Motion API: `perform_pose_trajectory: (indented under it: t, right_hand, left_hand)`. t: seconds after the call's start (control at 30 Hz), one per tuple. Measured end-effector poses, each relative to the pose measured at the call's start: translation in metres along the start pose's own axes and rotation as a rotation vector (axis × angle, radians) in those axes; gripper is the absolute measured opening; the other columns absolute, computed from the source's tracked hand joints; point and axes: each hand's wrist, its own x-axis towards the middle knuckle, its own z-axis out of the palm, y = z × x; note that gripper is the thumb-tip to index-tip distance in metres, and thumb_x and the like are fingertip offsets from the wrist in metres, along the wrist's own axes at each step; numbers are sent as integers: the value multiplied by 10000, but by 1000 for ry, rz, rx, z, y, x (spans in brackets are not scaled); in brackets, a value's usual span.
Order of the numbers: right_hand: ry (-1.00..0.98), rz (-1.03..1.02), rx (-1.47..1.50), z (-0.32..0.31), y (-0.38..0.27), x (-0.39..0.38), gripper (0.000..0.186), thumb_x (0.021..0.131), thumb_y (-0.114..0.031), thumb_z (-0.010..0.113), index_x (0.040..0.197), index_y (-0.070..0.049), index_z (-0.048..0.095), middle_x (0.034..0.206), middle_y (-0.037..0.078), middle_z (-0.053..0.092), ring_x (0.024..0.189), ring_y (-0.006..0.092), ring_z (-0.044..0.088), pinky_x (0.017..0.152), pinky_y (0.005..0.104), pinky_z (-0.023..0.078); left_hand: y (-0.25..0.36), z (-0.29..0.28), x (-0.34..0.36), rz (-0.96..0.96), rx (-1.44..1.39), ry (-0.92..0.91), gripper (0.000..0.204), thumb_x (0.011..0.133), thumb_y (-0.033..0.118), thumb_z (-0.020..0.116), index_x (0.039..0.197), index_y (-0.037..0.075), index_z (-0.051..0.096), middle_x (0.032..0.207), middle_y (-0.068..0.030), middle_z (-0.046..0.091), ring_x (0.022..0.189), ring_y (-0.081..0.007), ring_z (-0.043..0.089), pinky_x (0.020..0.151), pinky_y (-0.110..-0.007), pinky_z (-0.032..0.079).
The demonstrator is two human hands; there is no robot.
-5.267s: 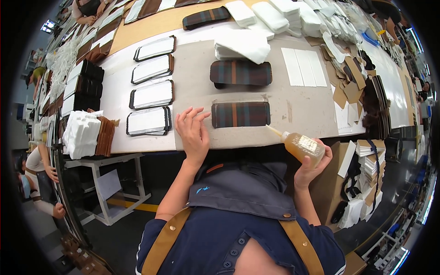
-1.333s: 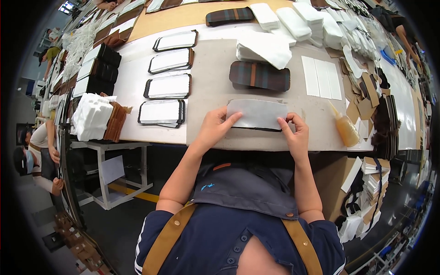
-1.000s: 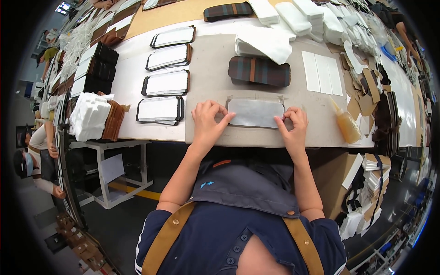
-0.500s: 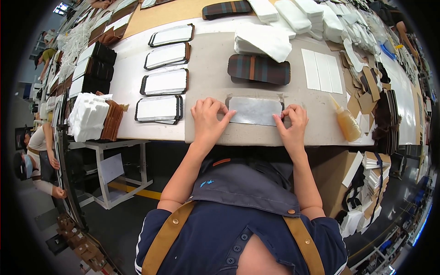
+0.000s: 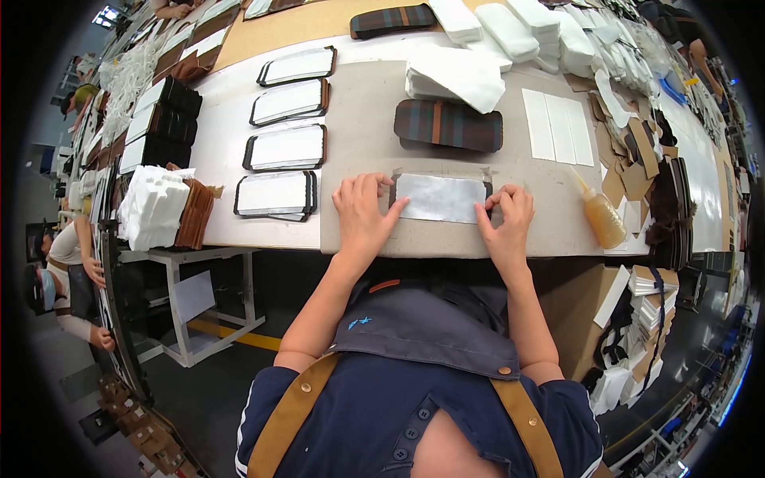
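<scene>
A silvery grey rectangular sheet (image 5: 441,197) lies on a dark-edged piece at the front of the grey work mat (image 5: 358,111). My left hand (image 5: 362,215) grips its left end, thumb on the edge and fingers curled. My right hand (image 5: 506,219) grips the right end likewise. Just behind is a stack of dark plaid pieces (image 5: 448,123), with white padded pieces (image 5: 454,76) beyond. A bottle of amber liquid (image 5: 606,219) with a nozzle lies right of my right hand.
Left are piles of white-topped, dark-edged pieces (image 5: 275,191), black bundles (image 5: 163,119) and white foam pieces (image 5: 151,207). Right are white strips (image 5: 550,127) and cardboard scraps (image 5: 637,159). A co-worker (image 5: 76,271) is at the far left, beside a white metal frame (image 5: 183,303).
The bottle has left my right hand for the table. The grey sheet now covers the front plaid piece; over the last second it has settled flat, with both hands staying at its ends.
</scene>
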Motion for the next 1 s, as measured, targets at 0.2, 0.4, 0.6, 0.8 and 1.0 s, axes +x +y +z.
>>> perform_pose_trajectory:
  t: [0.2,0.4,0.6,0.8,1.0]
  right_hand:
    - [10,32,9,0,-4,2,215,851,-143,810,997,-77,667,1137,96,554,1081,292,509,984,442,369]
    - [-73,-34,-70,-4,-7,3,351,877,-111,782,1223,-138,735,1167,83,530,1068,274,502,1013,444,364]
    - [-100,-17,-6,-10,-1,6,338,879,-90,775,1213,-131,737,1185,81,536,1061,274,506,1004,441,368]
    - [-29,-14,-9,-15,4,1,482,887,-79,761,1351,-69,629,1287,120,549,1170,318,518,1050,464,365]
    - [-239,-195,-111,-13,-26,-7,829,922,-270,771,1591,-1,363,1640,189,357,1519,360,333,1244,523,214]
  left_hand:
    - [7,-1,1,82,51,62,426,872,239,815,1274,170,694,1323,-115,571,1277,-326,478,1127,-512,301]
    - [1,3,-1,223,132,-12,294,922,203,764,1204,283,788,1574,-126,465,1516,-406,305,1247,-615,148]
    - [-1,0,-6,168,100,-46,294,959,156,712,1224,265,781,1548,-138,491,1507,-412,324,1250,-618,135]
    - [-12,1,-7,163,44,-67,312,1036,160,591,1315,162,731,1544,-158,495,1512,-400,323,1265,-586,126]
    - [2,-2,-10,356,71,-233,670,1045,426,566,1581,43,439,1674,-155,374,1605,-368,196,1284,-576,123]
